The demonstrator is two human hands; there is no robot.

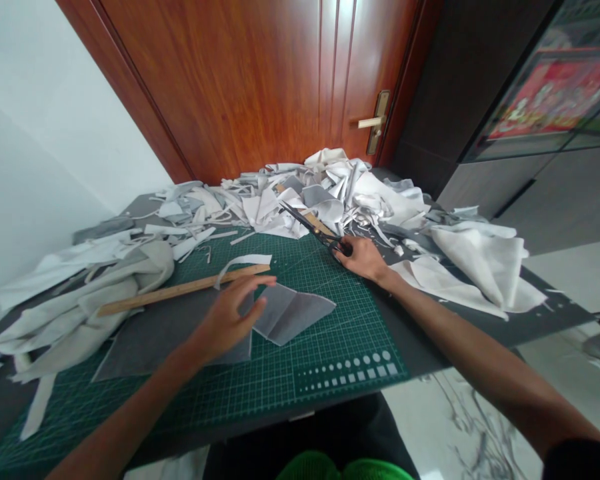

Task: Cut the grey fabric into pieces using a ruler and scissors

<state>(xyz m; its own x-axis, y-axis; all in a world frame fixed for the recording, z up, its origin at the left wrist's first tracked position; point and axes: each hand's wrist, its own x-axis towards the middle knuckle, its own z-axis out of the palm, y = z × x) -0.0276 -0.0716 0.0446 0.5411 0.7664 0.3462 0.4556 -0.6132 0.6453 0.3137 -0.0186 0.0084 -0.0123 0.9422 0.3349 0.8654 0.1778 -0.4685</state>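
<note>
My left hand (230, 317) rests on a grey piece of fabric (290, 313) lying on the green cutting mat (330, 353), fingers stretched out and slightly spread. My right hand (363, 257) is closed round the handles of black scissors (313, 230), whose blades point up and left toward the scrap pile. A wooden ruler (180, 290) lies just beyond my left hand, with a thin white strip (243, 261) draped over its right end.
A heap of white and grey fabric scraps (330, 190) covers the back of the table against a wooden door (260, 87). Larger cloth pieces lie at the left (80, 293) and right (480, 260). The table's front edge is near my body.
</note>
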